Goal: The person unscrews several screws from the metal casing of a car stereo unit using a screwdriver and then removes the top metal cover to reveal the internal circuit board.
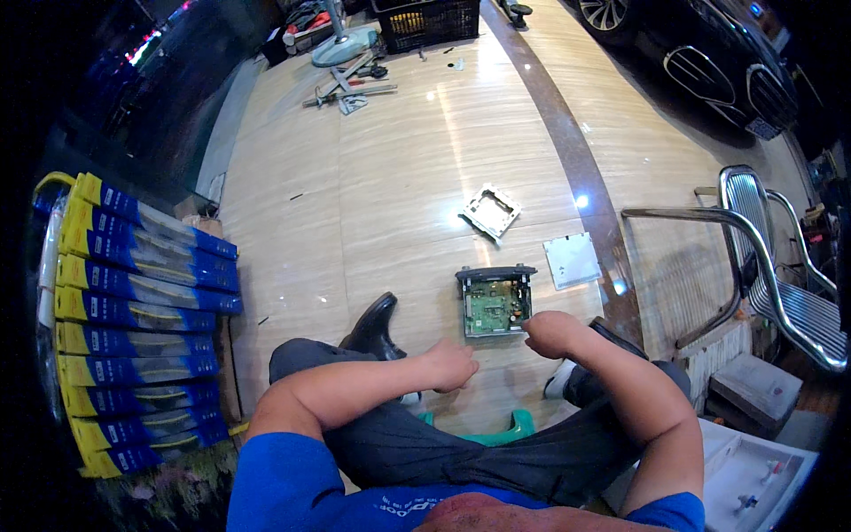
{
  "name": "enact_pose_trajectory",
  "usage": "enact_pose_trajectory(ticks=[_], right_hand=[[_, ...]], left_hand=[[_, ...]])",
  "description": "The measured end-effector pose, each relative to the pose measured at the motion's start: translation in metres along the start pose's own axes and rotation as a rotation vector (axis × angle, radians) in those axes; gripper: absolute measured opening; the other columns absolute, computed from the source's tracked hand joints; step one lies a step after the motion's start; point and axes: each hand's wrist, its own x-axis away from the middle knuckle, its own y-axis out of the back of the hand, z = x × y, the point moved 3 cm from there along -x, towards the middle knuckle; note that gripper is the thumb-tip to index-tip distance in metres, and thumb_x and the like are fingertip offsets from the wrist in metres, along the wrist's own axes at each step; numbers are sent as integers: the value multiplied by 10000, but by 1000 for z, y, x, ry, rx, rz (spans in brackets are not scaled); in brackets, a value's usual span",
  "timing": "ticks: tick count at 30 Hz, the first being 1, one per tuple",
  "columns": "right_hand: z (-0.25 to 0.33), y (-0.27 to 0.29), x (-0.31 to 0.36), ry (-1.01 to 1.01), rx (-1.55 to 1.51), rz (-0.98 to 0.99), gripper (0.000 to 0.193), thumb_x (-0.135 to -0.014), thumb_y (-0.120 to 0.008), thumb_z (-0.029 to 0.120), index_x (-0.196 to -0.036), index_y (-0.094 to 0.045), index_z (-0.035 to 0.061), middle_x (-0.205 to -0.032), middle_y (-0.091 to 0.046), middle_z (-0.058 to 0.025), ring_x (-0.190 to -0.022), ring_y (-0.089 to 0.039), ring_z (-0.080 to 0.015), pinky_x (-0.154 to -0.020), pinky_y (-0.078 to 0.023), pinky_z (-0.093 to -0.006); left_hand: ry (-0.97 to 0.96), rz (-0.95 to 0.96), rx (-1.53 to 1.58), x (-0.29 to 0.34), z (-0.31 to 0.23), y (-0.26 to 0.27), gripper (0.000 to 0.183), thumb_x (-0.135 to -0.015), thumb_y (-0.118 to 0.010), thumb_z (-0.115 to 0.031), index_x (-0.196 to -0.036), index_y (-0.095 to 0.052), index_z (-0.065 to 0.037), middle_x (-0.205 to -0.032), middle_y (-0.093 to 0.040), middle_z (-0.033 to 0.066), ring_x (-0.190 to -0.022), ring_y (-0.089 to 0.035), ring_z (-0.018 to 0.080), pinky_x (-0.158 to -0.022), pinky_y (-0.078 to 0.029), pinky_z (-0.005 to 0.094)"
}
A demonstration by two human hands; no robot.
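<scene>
On the floor before me sits an opened car stereo [496,306], its dark front panel turned away from me and its green circuit board bare. My right hand [551,334] is closed at the near right corner of the stereo; what its fingertips hold, if anything, is hidden. My left hand [450,365] hovers just left of the near edge, fingers curled in and apart from the stereo, their grip not visible. Beyond the stereo lies a square metal frame [491,212] with an open middle. A flat silver metal cover plate [573,261] lies to the right.
Blue and yellow packages [142,293] are racked at the left. Hand tools [350,93] lie at the far left near a fan base [344,46] and black crate [430,27]. A metal chair [753,257] stands right; a dark car [709,66] is far right. A green stool [496,433] shows below.
</scene>
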Motion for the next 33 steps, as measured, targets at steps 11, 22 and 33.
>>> enact_pose_trajectory(ticks=[11, 22, 33], right_hand=[[-8, -12, -6, 0, -14, 17, 218, -851, -566, 174, -921, -698, 16, -948, -704, -209, -918, -679, -377, -806, -539, -488], [-7, -12, -6, -1, 2, -16, 206, -823, -558, 125, -849, -719, 1, -945, -713, -207, -895, -696, -372, -788, -558, -473], [-4, -8, -3, -1, -15, -19, 211, -847, -551, 141, -883, -705, 1, -945, -711, -207, -894, -694, -375, -779, -558, -479]], left_hand=[[-2, 38, 24, -3, -2, -1, 344, -864, -681, -331, -1043, -659, -38, -1100, -631, 202, -1010, -649, 359, -802, -534, 475], [24, 87, 26, -2, -3, 2, 350, -865, -676, -311, -1101, -661, -54, -1166, -621, 202, -1049, -634, 371, -840, -526, 483], [37, 93, 18, -3, -2, -2, 374, -856, -686, -337, -1112, -660, -66, -1141, -624, 189, -1040, -636, 365, -819, -529, 501]])
